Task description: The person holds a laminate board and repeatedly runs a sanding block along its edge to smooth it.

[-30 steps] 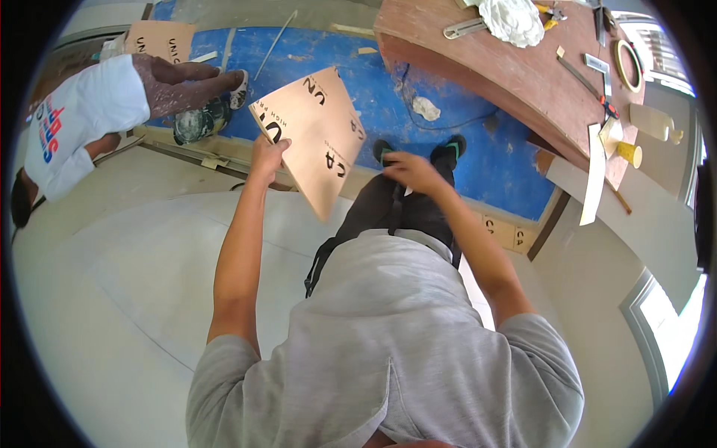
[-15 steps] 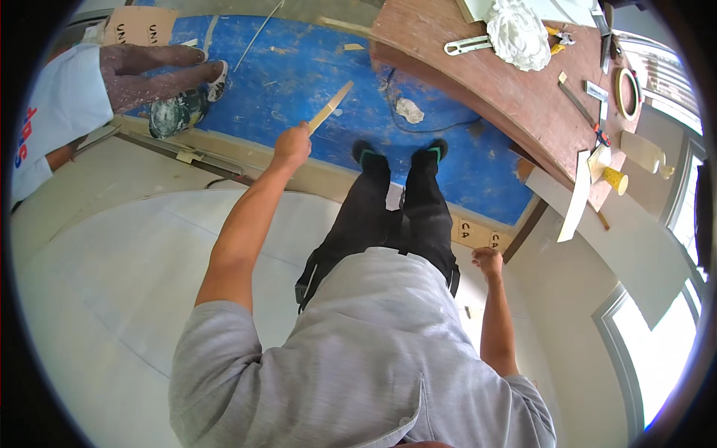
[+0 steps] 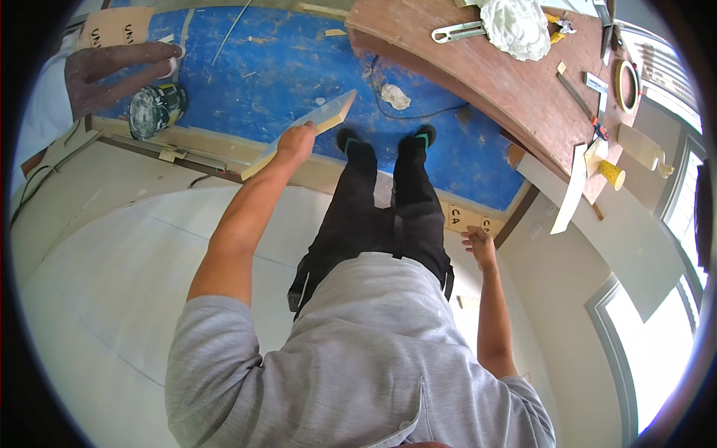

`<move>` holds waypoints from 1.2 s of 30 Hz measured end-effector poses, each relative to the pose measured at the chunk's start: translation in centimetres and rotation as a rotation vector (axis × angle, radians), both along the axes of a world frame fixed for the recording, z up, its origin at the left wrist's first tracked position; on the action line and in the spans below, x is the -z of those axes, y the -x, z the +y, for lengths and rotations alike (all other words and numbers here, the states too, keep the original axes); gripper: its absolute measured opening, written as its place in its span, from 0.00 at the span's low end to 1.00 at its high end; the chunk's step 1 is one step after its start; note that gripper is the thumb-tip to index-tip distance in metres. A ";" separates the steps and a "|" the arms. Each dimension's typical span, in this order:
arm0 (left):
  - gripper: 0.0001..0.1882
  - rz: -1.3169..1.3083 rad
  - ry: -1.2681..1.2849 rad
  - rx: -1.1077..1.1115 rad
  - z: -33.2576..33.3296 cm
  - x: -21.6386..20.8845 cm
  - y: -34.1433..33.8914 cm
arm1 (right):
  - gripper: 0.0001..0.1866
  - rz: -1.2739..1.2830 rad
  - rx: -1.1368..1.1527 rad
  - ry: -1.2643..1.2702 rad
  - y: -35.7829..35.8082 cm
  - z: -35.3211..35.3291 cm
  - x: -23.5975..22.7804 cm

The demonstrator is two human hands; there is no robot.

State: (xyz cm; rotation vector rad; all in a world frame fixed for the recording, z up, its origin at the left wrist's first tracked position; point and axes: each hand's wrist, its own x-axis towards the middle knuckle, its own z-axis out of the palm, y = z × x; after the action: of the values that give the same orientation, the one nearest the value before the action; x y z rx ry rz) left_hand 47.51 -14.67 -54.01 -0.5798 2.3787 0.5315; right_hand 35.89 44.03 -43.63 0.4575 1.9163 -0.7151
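Note:
My left hand is closed around a narrow board with a pale grey-white face and a yellowish wood edge. The board slants in front of me, its far end over the blue floor covering and its other end beside my left forearm. Away to the right, my right hand hangs with its fingers loosely apart and nothing in it. Below that hand, at floor level, lies brown cardboard with dark lettering.
A reddish-brown workbench at the far right bears a crumpled white cloth, pliers, a tape roll and a yellow cup. A stained bucket stands near another person's legs. A dark cable crosses the floor.
The board in my left hand has turned, so its broad pale face shows instead of mostly its edge. My right hand's fingers have spread. The other person has shifted left in view.

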 end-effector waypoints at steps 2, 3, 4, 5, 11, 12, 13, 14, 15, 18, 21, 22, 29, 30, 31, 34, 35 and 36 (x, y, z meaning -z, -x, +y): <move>0.11 -0.025 -0.008 0.008 0.4 0.5 0.5 | 0.19 -0.026 -0.025 -0.017 0.0 0.0 -0.1; 0.11 -0.029 -0.005 0.015 0.7 1.0 0.6 | 0.19 -0.039 -0.041 -0.024 0.1 0.0 -0.1; 0.11 -0.032 -0.001 0.022 0.9 1.6 0.6 | 0.19 -0.043 -0.040 -0.027 0.1 -0.1 -0.2; 0.11 -0.048 -0.009 0.027 1.1 2.2 0.6 | 0.19 -0.047 -0.040 -0.030 0.0 -0.1 -0.3; 0.13 -0.072 -0.059 -0.001 2.1 4.7 0.7 | 0.19 -0.059 -0.097 -0.048 0.3 -0.4 0.1; 0.13 -0.052 -0.057 0.017 2.3 6.1 -0.2 | 0.19 -0.065 -0.105 -0.045 0.8 -0.7 0.1; 0.13 -0.032 -0.053 0.039 2.3 6.7 -0.4 | 0.18 -0.069 -0.109 -0.041 1.2 -1.0 0.3; 0.13 -0.017 -0.054 0.029 2.4 7.3 -0.5 | 0.18 -0.059 -0.125 -0.040 1.7 -1.4 0.5; 0.12 -0.005 -0.055 0.018 2.8 7.6 -0.3 | 0.18 -0.050 -0.142 -0.038 2.1 -1.9 0.7; 0.10 0.033 0.100 0.073 4.2 7.7 -0.1 | 0.16 -0.012 -0.191 0.007 3.2 -3.7 2.3; 0.09 0.182 0.180 0.033 3.6 5.9 0.2 | 0.15 0.084 -0.308 0.126 3.9 -7.6 5.5; 0.08 0.231 0.209 0.031 3.1 5.4 0.2 | 0.15 0.137 -0.393 0.170 4.1 -10.6 6.7; 0.13 0.255 0.310 -0.054 1.6 5.0 -4.4 | 0.34 0.522 -0.748 0.532 0.6 -36.8 10.5; 0.14 0.250 0.331 -0.063 1.0 5.1 -5.6 | 0.35 0.594 -0.810 0.510 0.4 -38.5 11.9; 0.15 0.237 0.347 -0.073 0.5 5.3 -6.8 | 0.36 0.668 -0.870 0.482 0.0 -39.8 13.2; 0.18 0.213 0.399 -0.115 -1.8 6.0 -11.0 | 0.35 0.707 -1.019 0.425 -0.2 -41.7 16.9; 0.19 0.215 0.421 -0.141 -2.8 6.2 -12.8 | 0.34 0.689 -1.067 0.409 0.1 -41.8 17.8; 0.20 0.213 0.443 -0.167 -3.7 6.6 -14.8 | 0.33 0.662 -1.065 0.408 0.4 -42.0 18.4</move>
State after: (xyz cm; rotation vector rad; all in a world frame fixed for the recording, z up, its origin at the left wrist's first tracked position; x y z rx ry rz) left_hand 62.32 -18.32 -60.56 -0.9637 2.6846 0.1336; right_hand 35.51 2.01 -62.07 -1.1175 2.1338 -0.5095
